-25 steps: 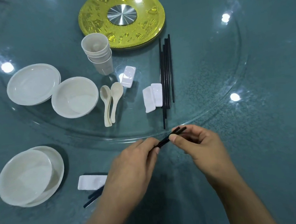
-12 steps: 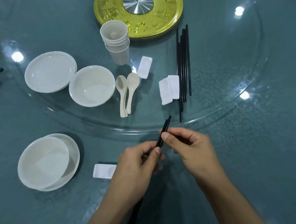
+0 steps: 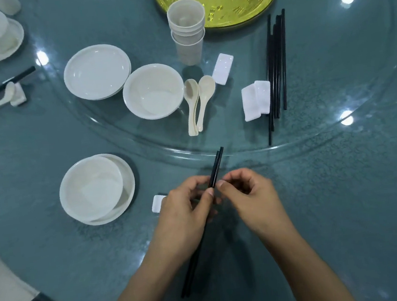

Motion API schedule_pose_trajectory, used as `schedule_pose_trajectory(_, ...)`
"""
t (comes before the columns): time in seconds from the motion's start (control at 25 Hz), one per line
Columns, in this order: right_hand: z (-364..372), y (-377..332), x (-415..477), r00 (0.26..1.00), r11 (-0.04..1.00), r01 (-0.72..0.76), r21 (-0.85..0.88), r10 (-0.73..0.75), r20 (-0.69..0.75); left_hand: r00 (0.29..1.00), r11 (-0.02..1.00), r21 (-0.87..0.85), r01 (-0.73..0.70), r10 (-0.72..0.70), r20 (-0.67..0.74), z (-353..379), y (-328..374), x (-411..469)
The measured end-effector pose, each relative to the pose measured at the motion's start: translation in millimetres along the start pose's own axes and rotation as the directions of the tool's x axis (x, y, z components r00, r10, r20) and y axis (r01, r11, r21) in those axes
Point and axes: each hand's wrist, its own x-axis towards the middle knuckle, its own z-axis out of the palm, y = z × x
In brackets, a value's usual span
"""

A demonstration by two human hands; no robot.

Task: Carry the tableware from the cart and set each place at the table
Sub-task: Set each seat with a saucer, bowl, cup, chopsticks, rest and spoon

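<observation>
two black chopsticks [image 3: 215,170] held together over the glass table [image 3: 345,208]
left hand [image 3: 186,208] curls its fingers round the chopsticks mid-length; right hand [image 3: 248,194] pinches them with curled thumb and fingertips just beside it. their far tips reach the turntable [image 3: 335,111] edge, near the white rest [image 3: 157,203] and bowl [image 3: 91,188].

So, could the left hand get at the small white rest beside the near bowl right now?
Probably, but not freely: the rest lies just beside the left hand with nothing between, yet that hand and the right hand both pinch the chopsticks, so it must let go first.
</observation>
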Motion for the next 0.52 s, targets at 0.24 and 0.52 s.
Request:
schedule_pose_trajectory(0.24, 19.7, 27.4, -11.8, 0.991, 0.985, -0.08, -0.151, 0.094, 0.091, 0.989, 0.999, 0.034, -0.014, 0.019, -0.144, -15.4, -14.4, -4.1)
schedule_pose_trajectory(0.52, 48.9, 32.2, -38.7, 0.949, 0.991, -0.057, -0.119, 0.091, 0.302, 0.977, 1.0, -0.008, -0.013, 0.011, -0.211, -34.9, -23.7, -8.8)
